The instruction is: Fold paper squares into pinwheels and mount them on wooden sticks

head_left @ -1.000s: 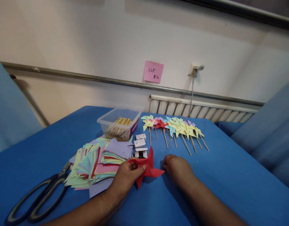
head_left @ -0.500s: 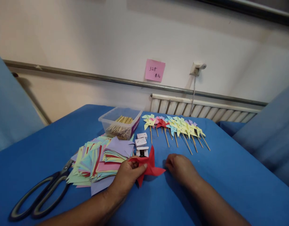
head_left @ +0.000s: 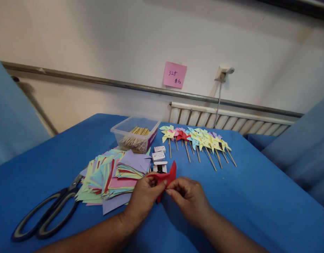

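Note:
Between the thumb and fingers of my left hand (head_left: pixel 146 192) is a red paper pinwheel (head_left: pixel 171 174), its blades folded toward the middle. One blade points up; the lower part is partly hidden behind my fingers. My right hand (head_left: pixel 189 197) is pinched closed at the pinwheel's right side, close to its centre. Whatever lies in that pinch is too small to make out. Just behind the pinwheel stands an opened small white box (head_left: pixel 160 167) with dark contents. A pile of coloured paper pieces (head_left: pixel 111 179) lies left of my left hand.
Large scissors (head_left: pixel 55 211) lie at the left. A clear plastic box (head_left: pixel 120 130) of thin sticks stands behind the paper. Two small white boxes (head_left: pixel 159 156) sit beside it. Finished pinwheels on sticks (head_left: pixel 204 140) lie at the back right of the blue-covered table (head_left: pixel 251 203).
My right hand has come left from the table surface to the red pinwheel and now pinches at its right side. My left hand keeps its hold. The view has shifted slightly.

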The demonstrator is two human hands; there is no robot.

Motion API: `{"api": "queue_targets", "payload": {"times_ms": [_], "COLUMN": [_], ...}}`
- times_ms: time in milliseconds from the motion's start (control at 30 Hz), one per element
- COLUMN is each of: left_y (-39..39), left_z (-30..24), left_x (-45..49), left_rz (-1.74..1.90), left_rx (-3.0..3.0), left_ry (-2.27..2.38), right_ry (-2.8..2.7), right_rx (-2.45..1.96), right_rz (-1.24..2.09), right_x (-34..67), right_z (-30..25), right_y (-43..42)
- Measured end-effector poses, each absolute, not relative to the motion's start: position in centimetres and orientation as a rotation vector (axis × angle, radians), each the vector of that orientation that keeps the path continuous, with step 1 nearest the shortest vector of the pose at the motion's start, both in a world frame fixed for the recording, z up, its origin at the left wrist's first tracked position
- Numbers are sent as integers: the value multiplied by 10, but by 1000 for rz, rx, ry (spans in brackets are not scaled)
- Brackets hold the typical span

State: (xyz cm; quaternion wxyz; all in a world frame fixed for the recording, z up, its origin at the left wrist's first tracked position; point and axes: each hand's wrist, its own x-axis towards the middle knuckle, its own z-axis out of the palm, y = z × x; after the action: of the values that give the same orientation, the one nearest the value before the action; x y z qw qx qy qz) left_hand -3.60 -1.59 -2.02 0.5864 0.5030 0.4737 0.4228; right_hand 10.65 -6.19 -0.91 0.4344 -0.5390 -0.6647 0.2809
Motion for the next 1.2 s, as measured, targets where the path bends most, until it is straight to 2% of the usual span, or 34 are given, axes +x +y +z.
{"api": "queue_targets", "payload": {"times_ms": [300, 867, 1200], "left_y": [-18, -21, -22], "left_z": [-19, -15, -13], "left_x": [-36, -36, -37], "left_rz": [960, 930, 961], "left_rx": [971, 942, 1081], "left_ry": [965, 989, 1044], "right_ry": [-1767, -1511, -1483], "right_rx": [-1368, -1397, -1390], "right_rz": [580, 755, 745], "right_x": [111, 110, 110], "right_z": [-13, -20, -18], "right_y": [-59, -56, -57]}}
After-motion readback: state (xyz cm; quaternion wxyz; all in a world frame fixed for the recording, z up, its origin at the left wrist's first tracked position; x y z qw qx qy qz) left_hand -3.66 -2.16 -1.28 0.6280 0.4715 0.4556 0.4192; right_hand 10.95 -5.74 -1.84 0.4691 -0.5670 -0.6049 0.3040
